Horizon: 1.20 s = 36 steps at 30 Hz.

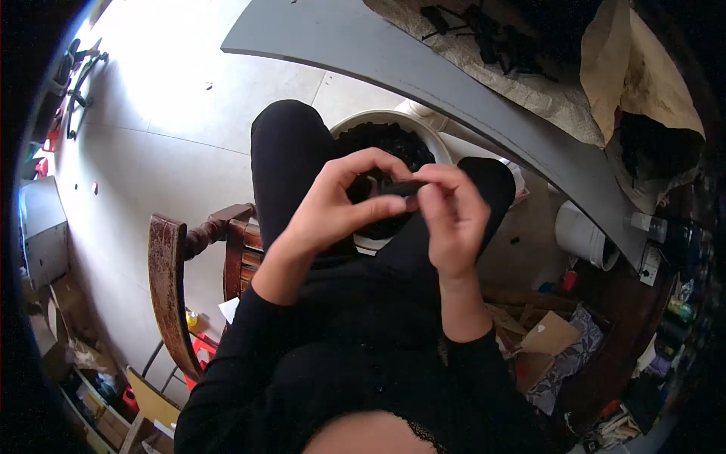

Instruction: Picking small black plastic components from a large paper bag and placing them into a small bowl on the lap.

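In the head view, the person sits on a worn wooden chair (170, 280) and works over a white bowl (363, 121) that sits between the knees, filled with small black pieces (382, 140). That bowl serves as the landmark here.

Just above the near rim of the bowl, both hands meet around a small dark part (401, 188). The left hand (333, 204) has thumb and forefinger curled and pinched on the left end of the part, the other fingers arched over it. The right hand (454, 219) is closed on the right end, its fingertips pressing from above and its thumb below. So both hands are clamped on the same part, touching each other at the fingertips. What exactly the part is, and whether it is one piece or two being joined, is too small and dark to tell.

Beyond the bowl a grey tabletop (423, 72) curves across, carrying brown paper (605, 68) with more black pieces on it. To the right of the bowl, on the floor, stands a white bucket (582, 234), and nearer the person lie cardboard scraps (548, 337).

As a judgement, the step in hand is fingertip work on one piece taken from the bowl: fitting, twisting or snapping it. The next move probably calls for a steady opposed pinch and a small, controlled twist or push, kept over the bowl so that a slipped piece falls back in.
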Tool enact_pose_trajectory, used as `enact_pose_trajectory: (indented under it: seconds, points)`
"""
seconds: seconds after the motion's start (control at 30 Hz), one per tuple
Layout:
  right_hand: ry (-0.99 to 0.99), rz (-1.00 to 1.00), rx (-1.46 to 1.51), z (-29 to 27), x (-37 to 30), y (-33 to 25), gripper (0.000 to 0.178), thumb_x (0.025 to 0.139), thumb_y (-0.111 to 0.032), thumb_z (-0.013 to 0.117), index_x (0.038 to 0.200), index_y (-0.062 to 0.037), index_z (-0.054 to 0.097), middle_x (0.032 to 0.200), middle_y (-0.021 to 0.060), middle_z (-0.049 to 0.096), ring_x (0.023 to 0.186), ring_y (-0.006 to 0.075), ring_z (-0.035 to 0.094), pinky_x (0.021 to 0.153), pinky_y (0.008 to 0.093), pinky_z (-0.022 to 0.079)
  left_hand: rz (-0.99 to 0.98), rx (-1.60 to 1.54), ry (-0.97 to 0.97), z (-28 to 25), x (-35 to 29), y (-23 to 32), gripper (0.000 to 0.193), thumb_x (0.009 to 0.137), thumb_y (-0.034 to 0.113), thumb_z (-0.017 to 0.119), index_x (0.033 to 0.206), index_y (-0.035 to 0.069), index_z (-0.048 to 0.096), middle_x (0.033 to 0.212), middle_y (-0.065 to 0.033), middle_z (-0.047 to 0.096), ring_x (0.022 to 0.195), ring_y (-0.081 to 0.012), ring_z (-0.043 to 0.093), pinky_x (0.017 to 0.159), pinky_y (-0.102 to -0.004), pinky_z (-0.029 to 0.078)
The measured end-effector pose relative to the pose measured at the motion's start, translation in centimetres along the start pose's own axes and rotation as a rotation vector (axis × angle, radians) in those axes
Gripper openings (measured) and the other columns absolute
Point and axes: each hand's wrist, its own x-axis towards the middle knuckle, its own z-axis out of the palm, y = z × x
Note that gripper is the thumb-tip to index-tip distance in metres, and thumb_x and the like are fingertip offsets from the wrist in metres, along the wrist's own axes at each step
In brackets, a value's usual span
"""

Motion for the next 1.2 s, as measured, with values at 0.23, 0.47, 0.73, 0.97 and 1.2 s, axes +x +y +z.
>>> enact_pose_trajectory:
  seconds: [0.23, 0.47, 0.73, 0.97, 1.2]
  points:
    - [-0.160, 0.363, 0.564, -2.1, 1.1, 0.7, 0.023, 0.092, -0.014, 0.045, 0.100, 0.0034, 0.057, 0.088, 0.0074, 0.061, 0.070, 0.0099, 0.057, 0.061, 0.0211, 0.045, 0.193, 0.291, -0.086, 0.6, 0.2, 0.9, 0.042, 0.066, 0.011, 0.076, 0.103, 0.000, 0.059, 0.111, -0.0101, 0.054, 0.089, -0.0111, 0.052, 0.053, -0.0162, 0.041]
    - [-0.137, -0.319, -0.498, -0.8, 0.6, -0.3, 0.026, 0.085, -0.014, 0.061, 0.107, 0.0004, 0.055, 0.079, 0.0023, 0.055, 0.062, 0.0059, 0.052, 0.055, 0.0193, 0.043, 0.250, 0.642, 0.077, 1.1, 0.2, 0.4, 0.031, 0.060, 0.002, 0.075, 0.086, 0.001, 0.057, 0.082, -0.0070, 0.061, 0.062, -0.0182, 0.058, 0.055, -0.0271, 0.047]
    - [0.023, 0.116, 0.266, 0.2, -0.1, 0.5, 0.014, 0.089, -0.009, 0.051, 0.098, 0.0011, 0.054, 0.075, 0.0019, 0.054, 0.059, 0.0055, 0.049, 0.053, 0.0193, 0.041, 0.385, 0.416, 0.125, 1.5, 0.1, 0.2, 0.019, 0.071, -0.002, 0.064, 0.089, 0.001, 0.060, 0.082, -0.0090, 0.058, 0.067, -0.0150, 0.055, 0.061, -0.0244, 0.044]
    - [0.063, -0.242, -0.407, -1.2, 9.1, 1.8, 0.014, 0.089, -0.009, 0.049, 0.094, 0.0003, 0.059, 0.079, 0.0040, 0.057, 0.062, 0.0077, 0.051, 0.059, 0.0199, 0.042, 0.231, 0.214, 0.164, -0.1, -0.9, -0.2, 0.020, 0.086, 0.018, 0.054, 0.085, -0.002, 0.057, 0.084, -0.0053, 0.051, 0.062, -0.0072, 0.043, 0.055, -0.0201, 0.035]
    - [0.138, -0.755, -1.633, -1.1, 18.8, 3.1, 0.018, 0.074, -0.018, 0.063, 0.090, -0.0134, 0.065, 0.091, 0.0050, 0.061, 0.095, 0.0274, 0.052, 0.084, 0.0404, 0.039, -0.079, -0.244, 0.144, -0.6, -1.1, -0.5, 0.016, 0.087, 0.013, 0.053, 0.077, 0.000, 0.055, 0.077, -0.0036, 0.054, 0.065, -0.0092, 0.052, 0.057, -0.0199, 0.040]
